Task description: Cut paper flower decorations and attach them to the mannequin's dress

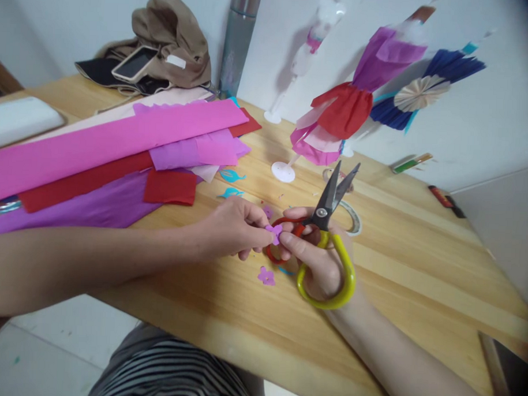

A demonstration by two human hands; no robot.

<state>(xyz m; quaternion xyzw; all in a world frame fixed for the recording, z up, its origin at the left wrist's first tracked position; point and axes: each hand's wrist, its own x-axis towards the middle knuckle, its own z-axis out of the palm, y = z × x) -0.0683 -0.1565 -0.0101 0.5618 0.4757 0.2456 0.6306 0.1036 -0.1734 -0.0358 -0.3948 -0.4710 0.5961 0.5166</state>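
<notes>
Pinching the purple flower [275, 233] above the table [400, 272], left hand [232, 227] and right hand [317, 260] each using thumb and fingers, scissors [321, 214] looped on the right. Probably feather-light, kinda floppy, rips easily; grab petal edges.

Phone [136, 64] on bunched brown cloth [174, 30], grey bottle [237, 50] just beside.

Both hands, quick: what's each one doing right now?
Left hand: closed, pinching the purple paper flower.
Right hand: closed, steadying the same flower, with the open-bladed scissors hooked on it.
</notes>
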